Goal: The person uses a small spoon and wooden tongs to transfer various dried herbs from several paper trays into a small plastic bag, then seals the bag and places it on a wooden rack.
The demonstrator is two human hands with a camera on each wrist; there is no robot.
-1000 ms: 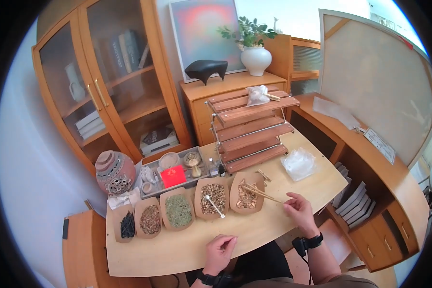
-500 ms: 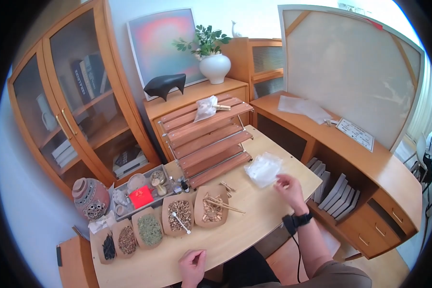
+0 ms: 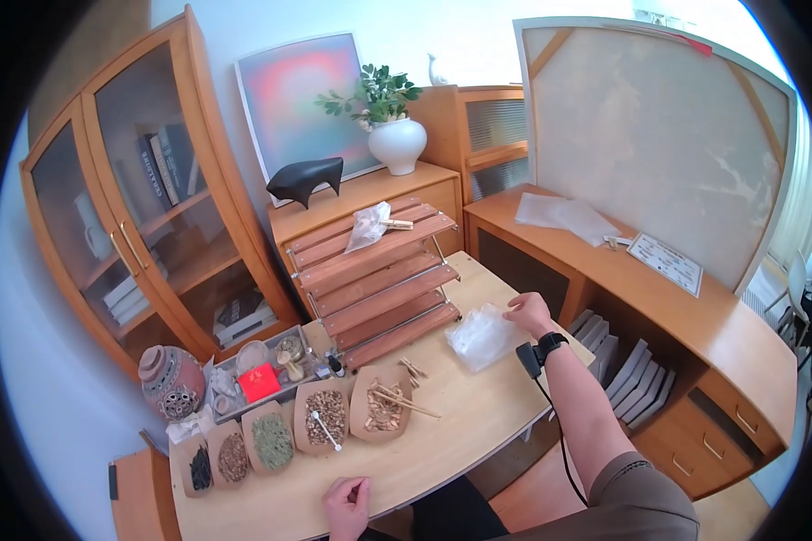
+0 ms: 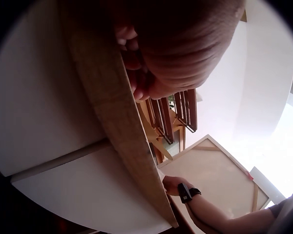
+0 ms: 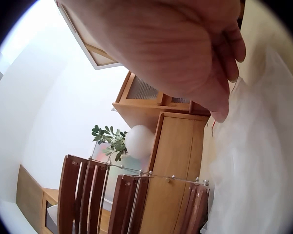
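Note:
Clear plastic bags (image 3: 481,337) lie in a loose pile on the table's right part. My right hand (image 3: 530,315) is at the pile's upper right edge, fingers bent downward. In the right wrist view, the thumb and fingers of that hand (image 5: 185,53) are apart beside the bag (image 5: 254,161); whether they touch it is unclear. My left hand (image 3: 346,507) rests loosely curled at the table's front edge, holding nothing visible. To its upper left stand paper trays of dried material, one with green herbs (image 3: 272,442), and one with wooden tongs (image 3: 406,402) lying across it.
A tiered wooden rack (image 3: 379,284) stands behind the trays, with a small bag (image 3: 367,226) on top. A grey tray (image 3: 289,390) with a red packet (image 3: 259,382) and a patterned jar (image 3: 170,382) are at the left. The desk (image 3: 550,236) borders the right side.
My right hand has moved from beside the tongs, up and away to the plastic bags. The left hand stays near the front edge. The head view has turned to the right.

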